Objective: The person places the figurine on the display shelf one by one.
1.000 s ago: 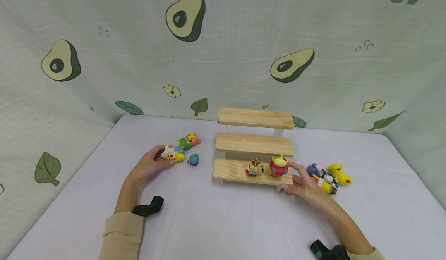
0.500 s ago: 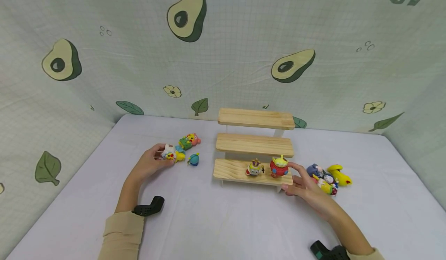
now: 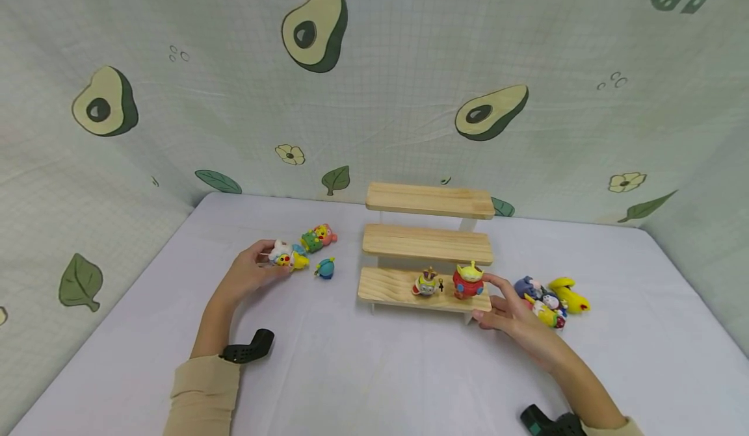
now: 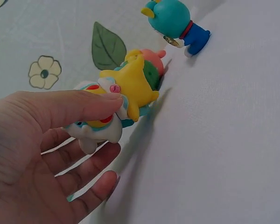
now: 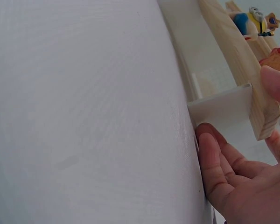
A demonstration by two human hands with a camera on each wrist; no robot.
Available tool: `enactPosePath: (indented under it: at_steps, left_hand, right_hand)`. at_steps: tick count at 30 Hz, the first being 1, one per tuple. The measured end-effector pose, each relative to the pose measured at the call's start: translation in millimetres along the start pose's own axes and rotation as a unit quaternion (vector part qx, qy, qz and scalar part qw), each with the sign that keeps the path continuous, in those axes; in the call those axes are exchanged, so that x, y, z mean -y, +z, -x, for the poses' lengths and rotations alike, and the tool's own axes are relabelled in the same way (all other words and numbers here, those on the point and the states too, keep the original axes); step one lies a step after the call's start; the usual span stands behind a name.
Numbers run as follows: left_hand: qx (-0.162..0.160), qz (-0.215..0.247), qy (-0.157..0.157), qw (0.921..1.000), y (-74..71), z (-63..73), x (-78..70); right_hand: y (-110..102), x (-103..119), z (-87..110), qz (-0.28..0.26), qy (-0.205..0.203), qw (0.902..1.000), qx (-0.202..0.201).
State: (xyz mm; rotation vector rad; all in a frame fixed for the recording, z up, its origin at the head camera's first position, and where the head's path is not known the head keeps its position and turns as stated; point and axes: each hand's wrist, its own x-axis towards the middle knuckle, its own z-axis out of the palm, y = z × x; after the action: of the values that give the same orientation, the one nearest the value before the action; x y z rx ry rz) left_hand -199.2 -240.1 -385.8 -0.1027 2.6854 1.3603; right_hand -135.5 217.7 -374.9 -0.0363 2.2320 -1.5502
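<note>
My left hand (image 3: 248, 273) pinches a white toy figurine (image 3: 279, 252) with a yellow-and-red face. In the left wrist view, the thumb lies across the figurine (image 4: 100, 130); a yellow star-like part (image 4: 135, 88) sits against it, and I cannot tell whether they are one piece. My right hand (image 3: 515, 316) grips the right end of the lowest board (image 3: 386, 286) of a three-tier wooden display stand (image 3: 427, 246). Its fingers (image 5: 210, 154) curl beneath that board beside a white support (image 5: 221, 102). On this board stand a crowned minion figure (image 3: 426, 284) and a red green-headed alien figure (image 3: 468, 281).
Near my left hand lie a blue bird-like figure (image 3: 325, 268) and a green-and-pink figure cluster (image 3: 318, 238). Right of the stand, several figures sit together, among them a yellow one (image 3: 570, 295) and a blue-grey one (image 3: 528, 286). A printed cloth (image 3: 386, 98) hangs behind the white table (image 3: 374, 371).
My left hand has shifted slightly left with the white figurine. My right hand keeps its grip on the board, and the figures on the stand have not moved.
</note>
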Motion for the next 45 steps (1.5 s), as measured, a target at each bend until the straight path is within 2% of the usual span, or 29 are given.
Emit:
enactPosePath:
  at_steps: [11,17,28,32,39,45]
  left_hand:
    - [-0.024,0.019,-0.007,0.9995,-3.1,2.2,-6.1]
    - [-0.029,0.021,-0.002,0.9994,-5.0,5.3,-15.6]
    - [-0.019,0.054,0.061,0.9965,-4.8,16.1,-44.5]
    - [-0.019,0.045,0.09,0.9947,-3.5,22.6,-56.7]
    - [-0.025,0.039,0.155,0.9869,2.2,31.6,-76.6]
    - [-0.024,0.056,0.183,0.9812,9.5,37.2,-89.2]
  right_hand:
    - [1,0,0.8,-0.003,-0.003,1.0,-0.003]
    - [0,-1,1.0,-0.004,-0.007,1.0,-0.003]
    - [1,-2,0.8,-0.007,-0.003,1.0,-0.004]
    - [1,-2,0.3,-0.004,-0.009,0.9999,-0.001]
    - [1,-1,0.7,-0.004,-0.008,1.0,-0.001]
    - [0,-1,0.5,-0.004,-0.014,0.9999,0.005]
